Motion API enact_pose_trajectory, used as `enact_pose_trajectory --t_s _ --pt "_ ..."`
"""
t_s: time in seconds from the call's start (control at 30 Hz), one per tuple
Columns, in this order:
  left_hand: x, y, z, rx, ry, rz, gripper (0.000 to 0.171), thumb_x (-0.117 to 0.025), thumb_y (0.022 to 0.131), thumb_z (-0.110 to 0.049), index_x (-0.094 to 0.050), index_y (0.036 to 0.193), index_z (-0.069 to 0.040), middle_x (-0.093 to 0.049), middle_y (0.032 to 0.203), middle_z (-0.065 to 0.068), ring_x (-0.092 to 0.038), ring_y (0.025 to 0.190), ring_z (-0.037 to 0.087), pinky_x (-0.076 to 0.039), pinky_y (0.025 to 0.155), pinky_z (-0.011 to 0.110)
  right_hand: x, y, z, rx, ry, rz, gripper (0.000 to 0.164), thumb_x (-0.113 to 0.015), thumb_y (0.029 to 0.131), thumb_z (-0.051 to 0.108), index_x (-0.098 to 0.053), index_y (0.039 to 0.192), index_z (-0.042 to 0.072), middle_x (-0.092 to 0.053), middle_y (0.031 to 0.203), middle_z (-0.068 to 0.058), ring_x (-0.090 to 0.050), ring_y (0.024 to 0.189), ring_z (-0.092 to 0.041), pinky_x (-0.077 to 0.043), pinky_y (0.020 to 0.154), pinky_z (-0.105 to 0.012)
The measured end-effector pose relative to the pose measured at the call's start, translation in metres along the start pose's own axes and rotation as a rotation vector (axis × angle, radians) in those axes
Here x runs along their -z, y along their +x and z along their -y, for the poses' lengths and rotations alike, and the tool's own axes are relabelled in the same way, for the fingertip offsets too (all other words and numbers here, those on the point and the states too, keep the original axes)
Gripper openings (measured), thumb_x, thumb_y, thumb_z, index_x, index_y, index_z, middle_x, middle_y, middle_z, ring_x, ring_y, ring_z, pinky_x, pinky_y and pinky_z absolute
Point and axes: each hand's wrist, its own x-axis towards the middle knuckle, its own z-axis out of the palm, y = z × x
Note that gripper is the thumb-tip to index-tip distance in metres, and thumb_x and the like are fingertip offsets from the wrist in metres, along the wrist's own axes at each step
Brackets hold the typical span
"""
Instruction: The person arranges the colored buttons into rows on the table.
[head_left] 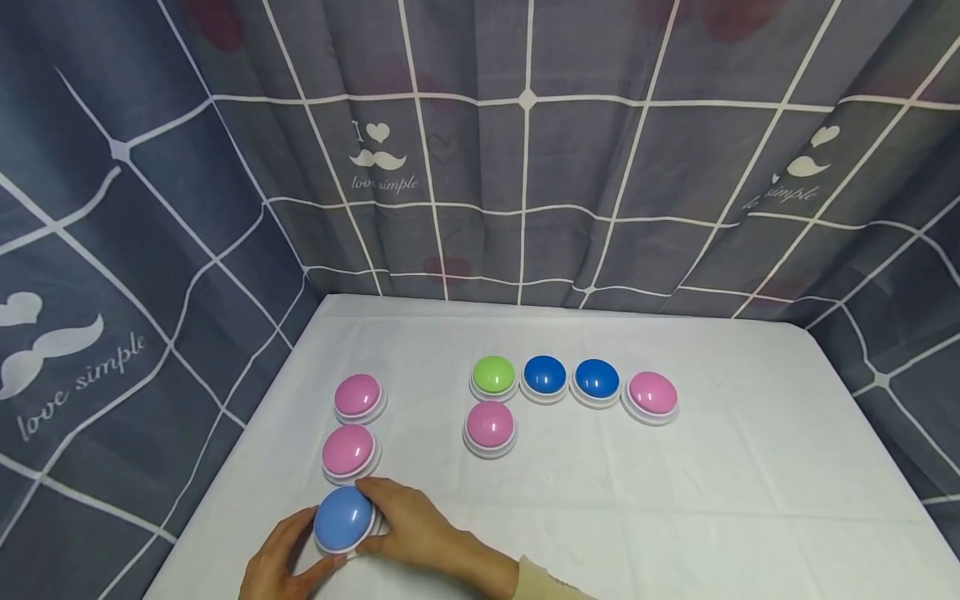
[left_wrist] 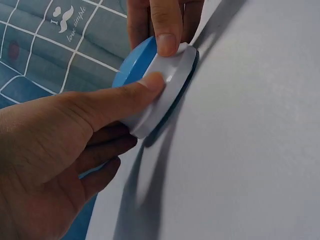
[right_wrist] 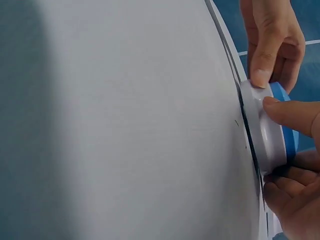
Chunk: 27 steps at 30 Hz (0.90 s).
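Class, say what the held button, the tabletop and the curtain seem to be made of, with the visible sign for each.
Held button: probably hard plastic, smooth; a highlight shows on its white rim.
Tabletop: perhaps cloth-covered, matt; faint creases show.
Curtain: probably thin fabric, dull; folds bend its grid lines.

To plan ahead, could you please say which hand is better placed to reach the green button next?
Probably the right hand, being nearer the green button than the left hand, though both hold the light-blue button.

Two dome buttons (head_left: pixel 347 450) lay behind a third (head_left: pixel 343 517), left of a four-button row (head_left: pixel 544 375) with another (head_left: pixel 490 425) before its left end.
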Motion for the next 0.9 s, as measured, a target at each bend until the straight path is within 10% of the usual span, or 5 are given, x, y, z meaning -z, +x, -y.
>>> enact_pose_trajectory --t_s 0.17,0.4,0.6,0.9 --pt "-0.004 0.005 -0.012 -0.113 -0.042 -0.153 0.073 -0.094 0.062 -0.020 -0.062 0.124 0.000 -0.064 0.118 0.018 -0.062 0.108 0.043 -0.046 0.089 0.059 0.013 -0.005 -0.001 0.014 0.000 -0.062 0.071 -0.081 0.083 0.024 -0.048 0.142 0.003 -0.055 0.141 -0.006 -0.049 0.131 -0.012 -0.037 0.107 -0.023" --pt "-0.013 0.025 -0.038 -0.297 -0.201 -0.225 0.078 -0.095 0.057 -0.009 -0.063 0.128 -0.008 -0.063 0.123 0.007 -0.055 0.116 0.011 -0.024 0.097 0.001 0.041 -0.023 -0.015 -0.023 0.079 -0.165 0.073 -0.083 0.081 0.017 -0.047 0.143 0.001 -0.054 0.142 -0.008 -0.050 0.131 -0.019 -0.039 0.108 -0.032" --pt "-0.031 0.048 -0.069 -0.475 -0.207 -0.248 0.075 -0.096 0.056 -0.013 -0.065 0.123 -0.003 -0.065 0.121 0.006 -0.061 0.111 0.025 -0.032 0.102 0.009 0.069 -0.045 -0.034 -0.128 0.142 -0.225 0.074 -0.084 0.080 0.016 -0.049 0.143 0.003 -0.054 0.143 -0.008 -0.050 0.132 -0.023 -0.039 0.109 -0.039" --pt "-0.055 0.086 -0.122 -0.621 -0.190 -0.084 0.068 -0.090 0.070 -0.031 -0.063 0.127 -0.008 -0.062 0.125 0.002 -0.063 0.114 0.020 -0.054 0.090 0.043 0.110 -0.087 -0.066 -0.181 0.145 -0.380 0.077 -0.087 0.075 0.010 -0.050 0.142 0.000 -0.056 0.140 -0.014 -0.052 0.129 -0.030 -0.042 0.104 -0.049"
